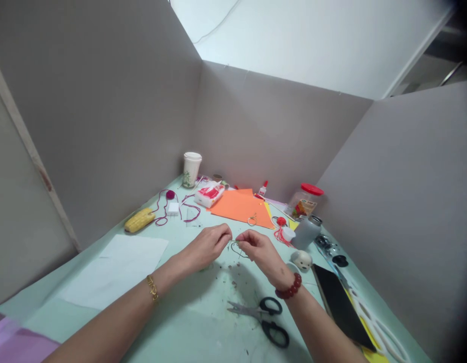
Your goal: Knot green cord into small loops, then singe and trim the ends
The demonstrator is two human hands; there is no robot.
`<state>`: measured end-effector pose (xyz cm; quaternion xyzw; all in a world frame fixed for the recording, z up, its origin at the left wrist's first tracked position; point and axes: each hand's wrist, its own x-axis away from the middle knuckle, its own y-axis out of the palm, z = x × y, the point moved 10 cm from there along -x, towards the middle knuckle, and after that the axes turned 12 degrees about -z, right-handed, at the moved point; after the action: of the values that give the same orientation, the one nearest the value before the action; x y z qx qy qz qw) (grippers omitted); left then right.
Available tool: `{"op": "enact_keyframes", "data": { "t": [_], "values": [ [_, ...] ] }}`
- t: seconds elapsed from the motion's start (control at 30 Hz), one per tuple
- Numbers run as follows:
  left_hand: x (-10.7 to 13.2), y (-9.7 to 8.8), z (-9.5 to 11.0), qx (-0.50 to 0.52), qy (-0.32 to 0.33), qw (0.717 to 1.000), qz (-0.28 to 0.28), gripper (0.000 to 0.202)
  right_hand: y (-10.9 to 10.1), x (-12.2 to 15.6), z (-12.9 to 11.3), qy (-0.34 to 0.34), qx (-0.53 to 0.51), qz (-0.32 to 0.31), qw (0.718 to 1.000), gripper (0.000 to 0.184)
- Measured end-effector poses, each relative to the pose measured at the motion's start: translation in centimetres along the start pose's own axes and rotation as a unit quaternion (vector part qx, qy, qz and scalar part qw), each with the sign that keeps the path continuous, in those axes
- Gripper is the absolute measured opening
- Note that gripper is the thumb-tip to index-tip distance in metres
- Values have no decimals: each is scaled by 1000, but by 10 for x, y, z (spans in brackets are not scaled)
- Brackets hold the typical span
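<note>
My left hand (209,244) and my right hand (258,247) meet above the middle of the pale green table (203,322). Both pinch a thin dark green thread or wire (235,246) that loops between the fingertips. My left wrist wears a gold bracelet, my right wrist a red bead bracelet. Small dark scraps lie on the table under the hands. Black-handled scissors (265,315) lie just in front of my right forearm.
Grey partition walls enclose the table. At the back stand a paper cup (191,169), orange paper (243,206), a glue bottle (262,189) and a red-lidded jar (305,200). A toy corn cob (139,220) and white sheet (116,269) lie left; a black tablet (337,302) right.
</note>
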<state>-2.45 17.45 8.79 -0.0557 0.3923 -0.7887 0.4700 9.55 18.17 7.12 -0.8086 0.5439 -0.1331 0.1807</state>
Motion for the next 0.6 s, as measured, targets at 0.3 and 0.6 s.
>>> {"op": "enact_keyframes", "data": {
  "t": [0.3,0.6],
  "values": [
    [0,2,-8,-2,-55,998,21,9,-4,2,-2,-31,11,30,999,6],
    [3,15,-33,148,-134,979,49,22,-5,2,-2,-37,18,63,997,6]
  ]
}}
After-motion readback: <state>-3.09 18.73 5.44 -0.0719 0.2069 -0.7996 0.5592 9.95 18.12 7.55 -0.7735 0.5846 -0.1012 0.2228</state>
